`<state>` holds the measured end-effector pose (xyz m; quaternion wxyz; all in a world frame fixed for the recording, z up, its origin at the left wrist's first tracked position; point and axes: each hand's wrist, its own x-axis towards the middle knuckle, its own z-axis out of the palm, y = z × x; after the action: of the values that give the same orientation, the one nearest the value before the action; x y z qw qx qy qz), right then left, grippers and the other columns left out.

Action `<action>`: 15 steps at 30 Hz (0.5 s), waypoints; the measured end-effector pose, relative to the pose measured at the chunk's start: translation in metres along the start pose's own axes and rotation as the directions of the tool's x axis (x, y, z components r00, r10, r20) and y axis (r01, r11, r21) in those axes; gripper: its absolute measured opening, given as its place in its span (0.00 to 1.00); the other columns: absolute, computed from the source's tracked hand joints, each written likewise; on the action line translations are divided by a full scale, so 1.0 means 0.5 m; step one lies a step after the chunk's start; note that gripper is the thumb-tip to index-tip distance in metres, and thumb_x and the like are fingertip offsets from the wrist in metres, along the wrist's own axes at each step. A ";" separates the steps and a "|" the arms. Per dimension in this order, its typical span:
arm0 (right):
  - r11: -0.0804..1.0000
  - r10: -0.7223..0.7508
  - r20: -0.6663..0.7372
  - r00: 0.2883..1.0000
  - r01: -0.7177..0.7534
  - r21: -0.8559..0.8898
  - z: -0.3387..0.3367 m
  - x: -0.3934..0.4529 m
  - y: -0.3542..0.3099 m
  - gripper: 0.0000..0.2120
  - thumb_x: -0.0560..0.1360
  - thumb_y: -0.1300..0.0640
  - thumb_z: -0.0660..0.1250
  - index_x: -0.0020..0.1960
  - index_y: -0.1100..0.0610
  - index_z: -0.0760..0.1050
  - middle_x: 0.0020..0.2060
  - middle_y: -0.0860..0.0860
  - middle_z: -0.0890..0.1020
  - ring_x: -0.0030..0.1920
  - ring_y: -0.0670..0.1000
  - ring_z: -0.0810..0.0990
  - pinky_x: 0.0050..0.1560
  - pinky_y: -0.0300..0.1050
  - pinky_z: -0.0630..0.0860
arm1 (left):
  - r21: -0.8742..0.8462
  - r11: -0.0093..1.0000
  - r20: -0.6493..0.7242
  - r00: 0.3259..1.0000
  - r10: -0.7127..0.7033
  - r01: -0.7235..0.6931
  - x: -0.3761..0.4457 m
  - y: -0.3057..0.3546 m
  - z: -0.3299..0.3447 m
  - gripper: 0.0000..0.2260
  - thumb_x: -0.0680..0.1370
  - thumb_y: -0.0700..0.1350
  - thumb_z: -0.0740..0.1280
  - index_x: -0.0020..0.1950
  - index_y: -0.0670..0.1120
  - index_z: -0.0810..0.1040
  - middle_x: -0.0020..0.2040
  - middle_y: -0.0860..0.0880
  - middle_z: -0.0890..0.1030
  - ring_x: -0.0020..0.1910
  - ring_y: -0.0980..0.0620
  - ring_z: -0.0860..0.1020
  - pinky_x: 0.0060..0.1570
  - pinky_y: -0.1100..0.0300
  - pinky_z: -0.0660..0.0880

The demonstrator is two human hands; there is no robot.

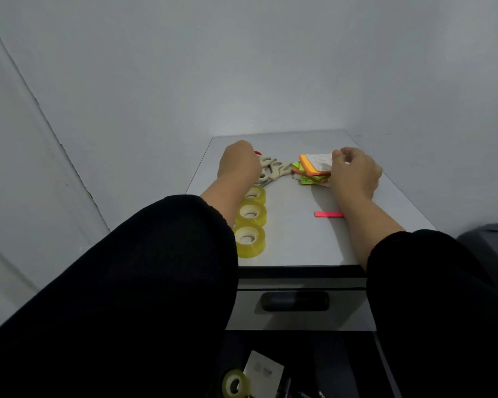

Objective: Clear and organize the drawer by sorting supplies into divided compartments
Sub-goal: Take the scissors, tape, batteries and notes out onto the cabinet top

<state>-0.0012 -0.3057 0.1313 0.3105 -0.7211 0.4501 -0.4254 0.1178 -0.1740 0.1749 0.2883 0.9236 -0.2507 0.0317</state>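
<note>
My right hand (354,173) pinches the sticky-note stack (312,169) on the cabinet top (299,239); my left hand (237,163) curls by the scissors (270,169) — its grip I cannot tell. I should square the stack before lifting — loose pads slide.

You are facing a flat grey cabinet top (299,242). On it lie three rolls of clear yellowish tape (249,219) in a row at left, cream-handled scissors (273,169) beyond them, a stack of neon sticky notes (311,170) and one loose pink paper strip (328,214).
</note>
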 end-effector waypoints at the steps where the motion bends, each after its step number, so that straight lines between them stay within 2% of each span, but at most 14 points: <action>1: 0.999 -0.015 -0.025 1.000 0.016 0.049 -0.004 -0.005 -0.002 0.16 0.80 0.50 0.57 0.61 0.54 0.77 0.58 0.52 0.79 0.63 0.56 0.67 0.56 0.47 0.66 | -0.019 1.000 -0.010 1.000 0.016 -0.016 -0.009 -0.003 -0.004 0.10 0.76 0.33 0.59 0.36 0.42 0.69 0.34 0.49 0.70 0.32 0.52 0.68 0.27 0.63 0.62; 4: 0.980 -0.105 -0.094 0.990 0.119 0.159 -0.020 -0.035 -0.013 0.14 0.80 0.53 0.57 0.56 0.54 0.79 0.54 0.51 0.80 0.61 0.54 0.68 0.56 0.46 0.67 | -0.058 0.997 -0.015 0.998 0.059 -0.059 -0.052 -0.012 -0.024 0.08 0.75 0.33 0.59 0.44 0.40 0.78 0.37 0.46 0.76 0.37 0.49 0.72 0.29 0.63 0.66; 6: 0.969 -0.165 -0.080 0.983 0.177 0.172 -0.032 -0.060 -0.023 0.13 0.79 0.52 0.58 0.55 0.53 0.80 0.53 0.50 0.80 0.60 0.53 0.69 0.57 0.47 0.68 | -0.122 0.987 -0.034 0.994 0.103 -0.106 -0.098 -0.018 -0.040 0.09 0.75 0.34 0.60 0.46 0.37 0.81 0.42 0.42 0.81 0.37 0.47 0.75 0.33 0.57 0.72; 8: 0.956 -0.194 -0.042 0.980 0.198 0.215 -0.048 -0.092 -0.032 0.13 0.78 0.51 0.59 0.53 0.51 0.81 0.52 0.49 0.81 0.60 0.52 0.71 0.60 0.49 0.70 | -0.218 0.957 -0.093 0.980 0.174 -0.190 -0.156 -0.027 -0.058 0.09 0.75 0.37 0.62 0.44 0.37 0.82 0.44 0.41 0.83 0.42 0.45 0.79 0.41 0.54 0.76; 10: 0.919 -0.231 -0.023 0.973 0.226 0.324 -0.073 -0.144 -0.043 0.12 0.76 0.49 0.59 0.50 0.50 0.81 0.49 0.46 0.81 0.58 0.52 0.74 0.59 0.50 0.72 | -0.347 0.903 -0.139 0.966 0.216 -0.252 -0.223 -0.037 -0.076 0.08 0.76 0.39 0.65 0.42 0.40 0.83 0.42 0.46 0.83 0.44 0.50 0.80 0.44 0.59 0.75; 13: 0.845 -0.347 -0.063 0.936 0.342 0.411 -0.126 -0.262 -0.040 0.08 0.77 0.53 0.61 0.48 0.50 0.80 0.44 0.40 0.79 0.54 0.48 0.75 0.53 0.39 0.71 | -0.609 0.746 -0.133 0.962 0.239 -0.269 -0.330 -0.069 -0.098 0.08 0.75 0.41 0.69 0.40 0.52 0.83 0.37 0.58 0.82 0.39 0.62 0.78 0.40 0.68 0.73; 15: 0.813 -0.411 -0.078 0.908 0.403 0.420 -0.151 -0.340 -0.011 0.06 0.78 0.54 0.62 0.49 0.49 0.78 0.43 0.38 0.77 0.51 0.45 0.75 0.48 0.35 0.70 | -0.666 0.691 -0.119 0.954 0.275 -0.282 -0.389 -0.103 -0.086 0.09 0.75 0.40 0.70 0.40 0.54 0.82 0.36 0.59 0.82 0.37 0.65 0.77 0.40 0.71 0.72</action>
<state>-0.1060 -0.1532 0.1126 0.3661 -0.7184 0.1788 -0.5638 -0.0233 -0.0273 0.1445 0.5967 0.7063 -0.3806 -0.0137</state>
